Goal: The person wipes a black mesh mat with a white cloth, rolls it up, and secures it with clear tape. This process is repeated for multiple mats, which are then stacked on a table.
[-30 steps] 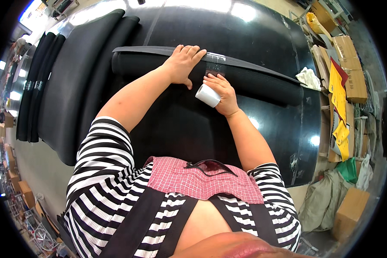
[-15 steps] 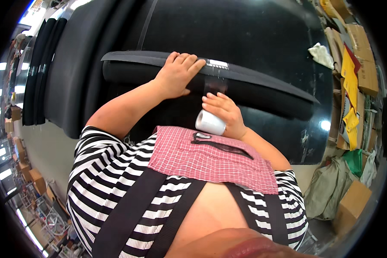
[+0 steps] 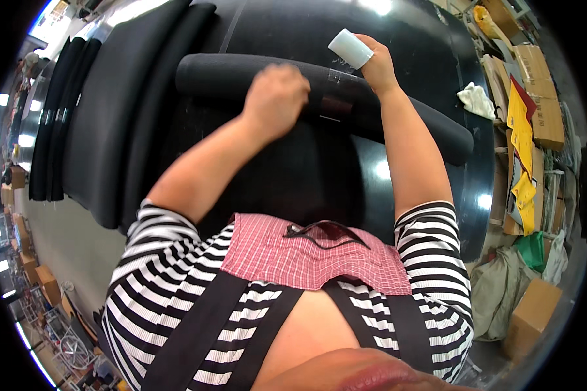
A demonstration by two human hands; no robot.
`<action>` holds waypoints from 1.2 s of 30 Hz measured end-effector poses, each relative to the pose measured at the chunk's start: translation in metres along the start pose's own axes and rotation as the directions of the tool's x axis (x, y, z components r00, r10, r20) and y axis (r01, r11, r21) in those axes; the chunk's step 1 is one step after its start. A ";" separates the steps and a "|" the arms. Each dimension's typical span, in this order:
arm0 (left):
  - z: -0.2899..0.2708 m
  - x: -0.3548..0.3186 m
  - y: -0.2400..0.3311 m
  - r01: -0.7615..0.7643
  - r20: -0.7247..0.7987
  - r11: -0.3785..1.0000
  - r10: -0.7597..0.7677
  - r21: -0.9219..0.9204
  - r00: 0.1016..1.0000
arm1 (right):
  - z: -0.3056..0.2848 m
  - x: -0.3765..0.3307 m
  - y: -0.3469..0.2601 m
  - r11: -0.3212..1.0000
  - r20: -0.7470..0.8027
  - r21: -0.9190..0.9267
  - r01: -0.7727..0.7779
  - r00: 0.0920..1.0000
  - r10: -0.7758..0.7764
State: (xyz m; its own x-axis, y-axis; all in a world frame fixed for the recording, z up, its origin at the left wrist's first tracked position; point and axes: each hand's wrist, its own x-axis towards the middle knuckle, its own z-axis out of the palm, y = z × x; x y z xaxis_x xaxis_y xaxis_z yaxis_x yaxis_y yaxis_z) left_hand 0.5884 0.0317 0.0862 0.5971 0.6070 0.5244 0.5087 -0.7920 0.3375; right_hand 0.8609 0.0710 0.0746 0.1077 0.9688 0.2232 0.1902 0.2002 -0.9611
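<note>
A long roll of black sheet material [image 3: 398, 107] lies across the black table. My right hand [image 3: 380, 68] grips a wide roll of whitish, clear-looking tape [image 3: 351, 49] just beyond the middle of the black roll. Over the near part of the black roll is my left hand [image 3: 277, 98], blurred by motion. Its fingers look curled, but whether they touch the material or hold anything is unclear. Between the hands, a shiny clear strip [image 3: 336, 77] shows on the black roll's surface, with a thin pale line on its near side.
The shiny black table [image 3: 293, 176] spreads around the roll. More thick black rolls [image 3: 120, 117] stand at the left. On the right table edge lies a crumpled white cloth [image 3: 476, 101]; beyond it are cardboard boxes [image 3: 539, 114] and yellow sheeting [image 3: 522, 130].
My right hand has carried the tape roll from near my chest to the black roll's far side. My left hand has lifted its spread fingers and curled. The black roll's loose flap is now wrapped down.
</note>
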 end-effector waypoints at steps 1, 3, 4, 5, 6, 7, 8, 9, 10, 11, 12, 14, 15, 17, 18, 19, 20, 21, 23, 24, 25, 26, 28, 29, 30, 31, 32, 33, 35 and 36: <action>0.018 -0.018 0.006 -0.013 0.019 0.994 0.011 0.108 1.000 | -0.003 0.014 0.001 1.000 0.004 -0.024 0.001 1.000 -0.001; 0.041 -0.033 -0.004 0.001 0.241 0.969 -0.063 0.249 0.968 | -0.006 0.033 0.002 0.998 0.018 -0.069 -0.015 1.000 0.016; 0.046 -0.031 -0.010 -0.006 0.295 0.962 -0.077 0.272 0.953 | -0.006 0.036 0.001 0.999 0.023 -0.039 0.013 1.000 -0.012; 0.047 -0.017 -0.015 -0.020 0.327 0.953 -0.084 0.302 0.941 | -0.009 0.033 -0.004 0.999 0.021 -0.013 0.038 0.999 -0.037; 0.049 0.005 -0.023 -0.037 0.360 0.943 -0.090 0.331 0.929 | -0.012 0.028 -0.007 0.998 0.016 0.012 0.062 0.998 -0.062; 0.055 0.026 -0.032 -0.052 0.389 0.933 -0.097 0.355 0.916 | -0.016 0.022 -0.007 0.993 0.015 -0.009 0.118 0.993 -0.118; 0.062 0.046 -0.047 -0.055 0.355 0.950 -0.061 0.309 0.933 | -0.012 0.015 -0.008 0.985 0.026 0.093 0.145 0.989 -0.148; 0.063 0.066 -0.060 -0.079 0.379 0.950 -0.043 0.301 0.925 | -0.009 0.009 -0.007 0.974 0.010 -0.076 0.215 0.977 -0.215; 0.062 0.084 -0.074 -0.100 0.395 0.949 -0.028 0.299 0.918 | -0.006 0.005 -0.003 0.928 0.009 -0.241 0.286 0.956 -0.292; 0.069 0.099 -0.091 -0.123 0.356 0.952 0.016 0.280 0.934 | -0.001 0.005 0.007 0.909 0.018 -0.278 0.311 0.948 -0.319; 0.070 0.115 -0.099 -0.139 0.390 0.953 0.023 0.271 0.920 | 0.001 0.000 0.021 0.890 0.017 -0.315 0.329 0.940 -0.341; 0.067 0.140 -0.106 -0.172 0.469 0.953 0.037 0.248 0.882 | 0.002 -0.001 0.038 0.836 0.040 -0.410 0.364 0.923 -0.382; 0.065 0.150 -0.107 -0.206 0.473 0.948 0.069 0.244 0.878 | -0.001 0.002 0.047 0.752 0.086 -0.504 0.426 0.891 -0.447; 0.065 0.163 -0.110 -0.181 0.515 0.961 0.050 0.207 0.856 | 0.003 0.007 0.061 0.617 0.133 -0.619 0.486 0.839 -0.527; 0.068 0.169 -0.113 -0.168 0.535 0.967 0.041 0.190 0.844 | 0.001 0.013 0.066 0.602 0.128 -0.632 0.488 0.832 -0.540; 0.071 0.172 -0.118 -0.170 0.526 0.966 0.043 0.196 0.850 | 0.003 0.017 0.067 0.593 0.123 -0.639 0.490 0.826 -0.550; 0.072 0.178 -0.123 -0.162 0.544 0.967 0.029 0.198 0.839 | 0.004 0.021 0.067 0.583 0.116 -0.648 0.490 0.821 -0.559; 0.073 0.185 -0.129 -0.156 0.562 0.968 0.018 0.199 0.827 | 0.005 0.026 0.067 0.578 0.119 -0.650 0.494 0.817 -0.564; 0.072 0.193 -0.130 -0.152 0.577 0.966 0.004 0.208 0.816 | 0.006 0.021 0.069 0.598 0.102 -0.641 0.481 0.825 -0.555; 0.073 0.195 -0.129 -0.146 0.599 0.969 -0.001 0.197 0.801 | 0.007 0.016 0.069 0.607 0.092 -0.638 0.473 0.830 -0.551; 0.072 0.198 -0.128 -0.137 0.615 0.973 -0.008 0.188 0.789 | 0.007 0.008 0.071 0.653 0.079 -0.606 0.455 0.851 -0.520; 0.071 0.200 -0.127 -0.129 0.627 0.976 -0.011 0.177 0.779 | 0.004 -0.004 0.062 0.682 0.083 -0.585 0.439 0.869 -0.488; 0.081 0.203 -0.137 -0.119 0.620 0.974 -0.026 0.191 0.784 | 0.003 -0.059 0.084 0.975 0.179 -0.207 0.082 0.983 -0.045; 0.082 0.204 -0.139 -0.108 0.620 0.973 -0.043 0.204 0.783 | 0.008 -0.086 0.072 0.971 0.239 -0.238 -0.005 0.969 0.064; 0.083 0.207 -0.136 -0.101 0.620 0.973 -0.050 0.207 0.783 | 0.011 -0.111 0.077 0.991 0.152 -0.025 -0.129 0.980 0.131; 0.081 0.206 -0.131 -0.109 0.623 0.967 -0.061 0.232 0.780 | 0.009 -0.119 0.070 0.961 0.026 0.198 -0.193 0.981 0.192; 0.077 0.203 -0.127 -0.112 0.624 0.959 -0.078 0.260 0.777 | 0.007 -0.125 0.063 0.883 -0.079 0.417 -0.217 0.959 0.273; 0.072 0.198 -0.123 -0.111 0.623 0.950 -0.101 0.291 0.776 | 0.003 -0.132 0.064 0.785 -0.161 0.586 -0.201 0.920 0.356; 0.070 0.178 -0.102 -0.184 0.570 0.929 -0.034 0.320 0.821 | -0.020 -0.139 0.096 0.577 -0.210 0.812 -0.086 0.880 0.427; 0.065 0.165 -0.083 -0.172 0.570 0.926 -0.054 0.336 0.820 | -0.028 -0.140 0.107 0.538 -0.220 0.843 -0.022 0.898 0.381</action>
State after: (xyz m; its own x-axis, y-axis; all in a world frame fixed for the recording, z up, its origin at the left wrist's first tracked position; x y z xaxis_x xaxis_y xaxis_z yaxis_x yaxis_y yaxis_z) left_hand 0.6843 0.2019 0.0940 0.8156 0.5776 -0.0342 0.5763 -0.8162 -0.0400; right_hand 0.8936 -0.0476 -0.0548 0.3839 0.9141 -0.1305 -0.7226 0.2094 -0.6587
